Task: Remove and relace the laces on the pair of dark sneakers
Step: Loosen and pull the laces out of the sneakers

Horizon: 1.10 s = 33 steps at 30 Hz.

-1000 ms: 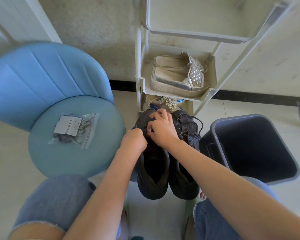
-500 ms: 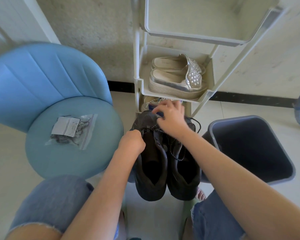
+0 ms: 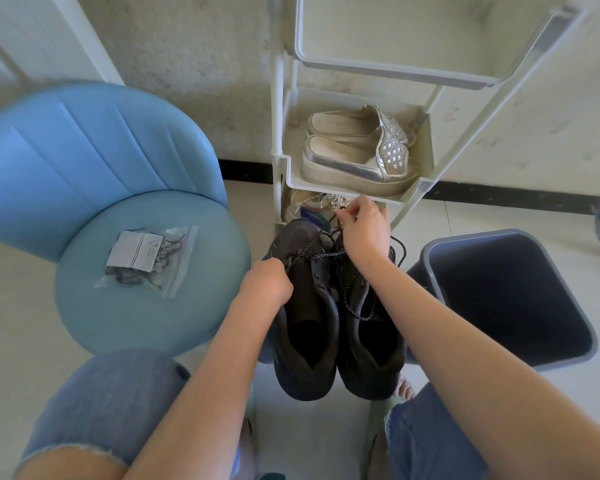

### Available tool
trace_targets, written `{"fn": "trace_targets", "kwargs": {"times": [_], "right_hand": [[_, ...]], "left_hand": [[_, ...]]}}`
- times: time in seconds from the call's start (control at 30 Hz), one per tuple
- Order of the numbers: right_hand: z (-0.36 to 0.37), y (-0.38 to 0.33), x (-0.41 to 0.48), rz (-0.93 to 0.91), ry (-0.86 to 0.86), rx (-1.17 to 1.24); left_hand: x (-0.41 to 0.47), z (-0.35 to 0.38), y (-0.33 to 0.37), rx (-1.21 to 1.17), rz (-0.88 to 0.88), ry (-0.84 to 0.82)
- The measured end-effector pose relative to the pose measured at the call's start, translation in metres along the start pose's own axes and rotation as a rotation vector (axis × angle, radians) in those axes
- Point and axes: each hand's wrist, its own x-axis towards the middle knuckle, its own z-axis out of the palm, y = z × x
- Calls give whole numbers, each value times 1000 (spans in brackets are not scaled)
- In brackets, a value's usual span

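The right hand has lifted off the shoes since a second ago and now sits higher, up by the lip of the rack. Its fingertips pinch a dark speckled cord lace and draw it out taut. The left hand is balled in a fist against the side of the left-hand shoe. The lace runs into that fist, so it seems to be clenching the other stretch, though the fingers are hidden from here. The pair of dark fabric sneakers stands on the floor between the person's knees, side by side and touching, toes towards the rack. The left shoe's lower eyelets look bare, with cord still crossing only near the toe. The other shoe still has slack loops lying over its tongue. I'd put this partway through the unlacing, with the second shoe and all the relacing still to do. To the left, a clear plastic zip bag with a paper slip lies on a round blue padded chair. It may hold fresh laces, though I can't tell. A dark grey plastic bin stands just right of the shoes. Beyond them, the cream plastic shoe rack holds silver platform slip-ons.
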Motion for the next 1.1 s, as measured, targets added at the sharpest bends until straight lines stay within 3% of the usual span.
{"fn": "trace_targets", "kwargs": {"times": [0.1, 0.2, 0.27, 0.4, 0.53, 0.6, 0.67, 0.73, 0.8, 0.93, 1.1], "right_hand": [[4, -9, -7, -209, -77, -91], [17, -9, -24, -541, -242, -390], [25, -6, -34, -642, -306, -592], [35, 1, -35, -625, -304, -632], [38, 3, -31, -619, -175, -660], [30, 6, -22, -443, -111, -559], [16, 8, -9, -161, -55, -278], [10, 12, -1, -6, -107, -67], [9, 9, -4, -83, -204, -86], [19, 0, -20, -470, -384, -300], [33, 4, -28, -600, -385, -591]], "left_hand": [[-1, 0, 1, 13, 7, 6], [-3, -1, 1, 5, 12, 9], [-4, -2, 1, -4, 21, 8], [-4, -1, 1, -4, 33, 21], [-3, 0, -1, -37, 19, 13], [-2, -1, -2, -55, 15, -4], [0, -1, -2, -64, 5, -21], [0, -1, -3, -76, 3, -32], [-1, -1, -2, -81, 3, -31], [-3, -3, -3, -80, 18, -17], [-2, -2, -2, -80, 27, -21]]}}
